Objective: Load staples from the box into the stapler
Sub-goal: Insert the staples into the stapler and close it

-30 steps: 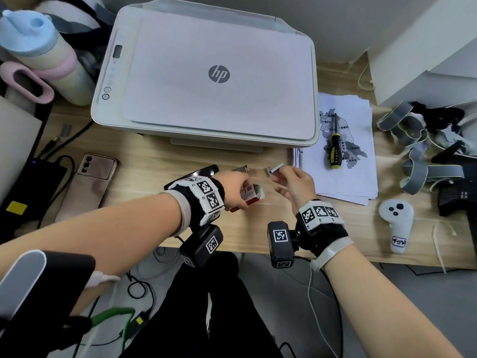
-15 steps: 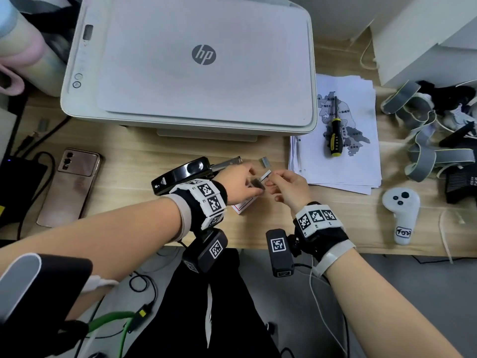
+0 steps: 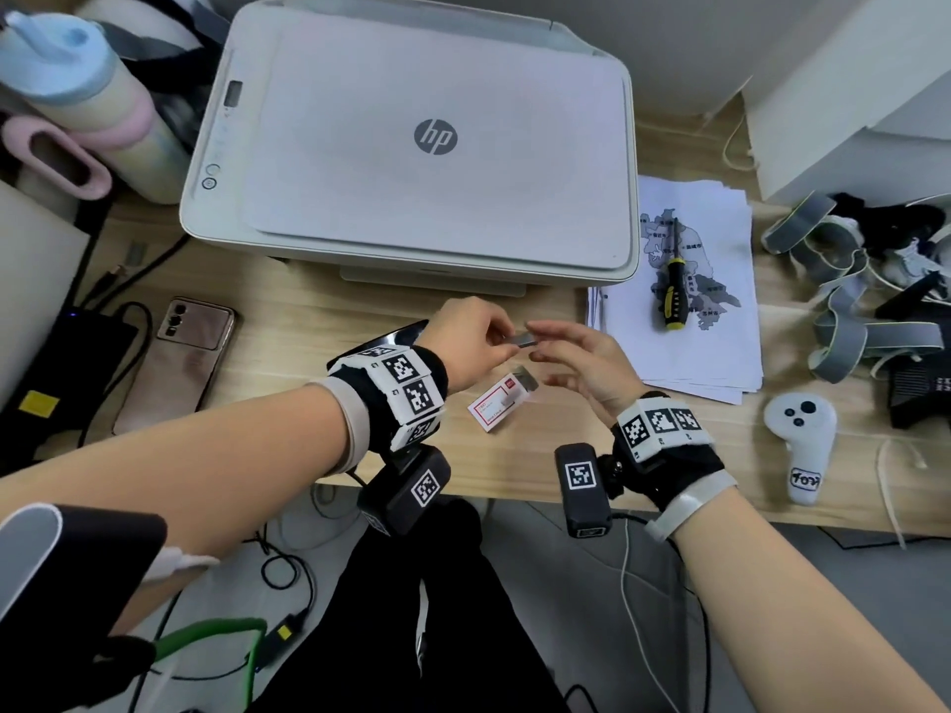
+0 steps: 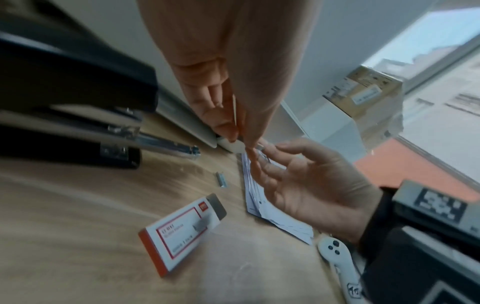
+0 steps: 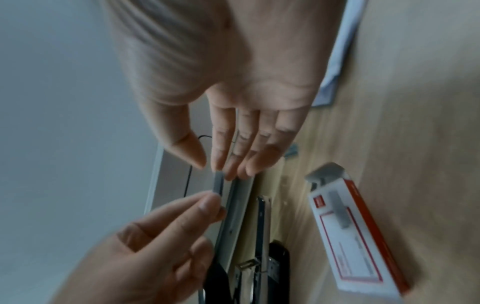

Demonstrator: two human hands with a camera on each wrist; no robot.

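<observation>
You're at an office desk: a pale wooden desktop (image 3: 288, 321) carries a white flatbed HP printer (image 3: 411, 146) and a stack of printed white paper sheets (image 3: 720, 301).

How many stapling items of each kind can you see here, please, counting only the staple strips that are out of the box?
Staple strips out of the box: 2, the held strip and the loose strip
Staple box: 1
Stapler: 1
Total: 4
</observation>
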